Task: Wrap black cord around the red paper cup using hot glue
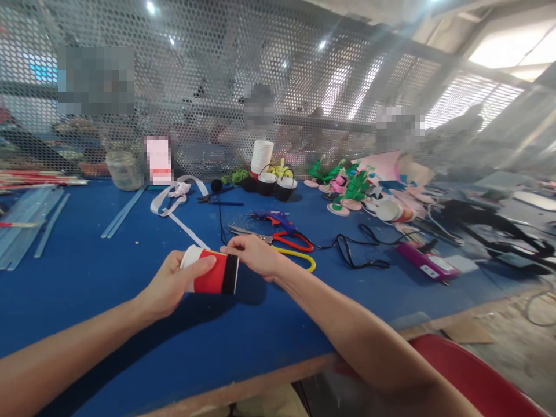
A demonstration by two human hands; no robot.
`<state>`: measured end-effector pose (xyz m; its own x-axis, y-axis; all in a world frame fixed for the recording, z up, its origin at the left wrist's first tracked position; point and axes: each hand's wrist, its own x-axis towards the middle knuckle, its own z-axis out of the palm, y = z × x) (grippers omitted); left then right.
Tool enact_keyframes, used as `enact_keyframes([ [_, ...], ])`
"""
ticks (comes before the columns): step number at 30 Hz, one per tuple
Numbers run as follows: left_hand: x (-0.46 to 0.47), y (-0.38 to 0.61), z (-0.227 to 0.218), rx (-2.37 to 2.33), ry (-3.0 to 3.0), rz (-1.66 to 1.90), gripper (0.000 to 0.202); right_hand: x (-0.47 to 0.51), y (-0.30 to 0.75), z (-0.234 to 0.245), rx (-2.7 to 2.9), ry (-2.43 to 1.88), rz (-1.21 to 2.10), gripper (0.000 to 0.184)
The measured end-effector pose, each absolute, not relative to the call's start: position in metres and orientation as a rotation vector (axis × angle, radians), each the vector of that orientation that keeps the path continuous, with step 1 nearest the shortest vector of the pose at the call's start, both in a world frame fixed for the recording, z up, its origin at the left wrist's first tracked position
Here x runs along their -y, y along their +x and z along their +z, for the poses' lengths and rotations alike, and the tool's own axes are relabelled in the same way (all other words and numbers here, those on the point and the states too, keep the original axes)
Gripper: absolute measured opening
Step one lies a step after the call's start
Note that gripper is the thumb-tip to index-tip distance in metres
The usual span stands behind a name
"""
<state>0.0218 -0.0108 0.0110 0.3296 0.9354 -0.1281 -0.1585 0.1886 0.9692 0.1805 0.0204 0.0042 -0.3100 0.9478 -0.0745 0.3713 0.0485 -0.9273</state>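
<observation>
Grips a smooth, round red-and-white cup (212,279) just below mid-frame with the left hand (171,282); pinches its black band's (230,277) upper edge with the right hand (253,255).

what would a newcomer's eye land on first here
Probably the bright red cup with a white end and a black band, lying sideways in the left hand, with the right hand at its black-banded end, above the blue table. Just beyond the right hand, the red-and-yellow-handled scissors stand out. Farther back on the right, a cluster of pink-based green plant shapes catches the eye too.
</observation>
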Motion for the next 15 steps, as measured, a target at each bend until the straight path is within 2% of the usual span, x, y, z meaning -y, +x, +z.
enact_keyframes([
  [9, 0.009, 0.024, 0.016, -0.959, 0.997, 0.993, 0.022, -0.022, 0.178, -0.003, 1.545, -1.216, 1.521, 0.015],
  [15, 0.003, 0.020, 0.022, -0.936, 1.046, 1.161, 0.020, -0.017, 0.177, -0.005, 1.724, -1.204, 1.677, 0.015],
])
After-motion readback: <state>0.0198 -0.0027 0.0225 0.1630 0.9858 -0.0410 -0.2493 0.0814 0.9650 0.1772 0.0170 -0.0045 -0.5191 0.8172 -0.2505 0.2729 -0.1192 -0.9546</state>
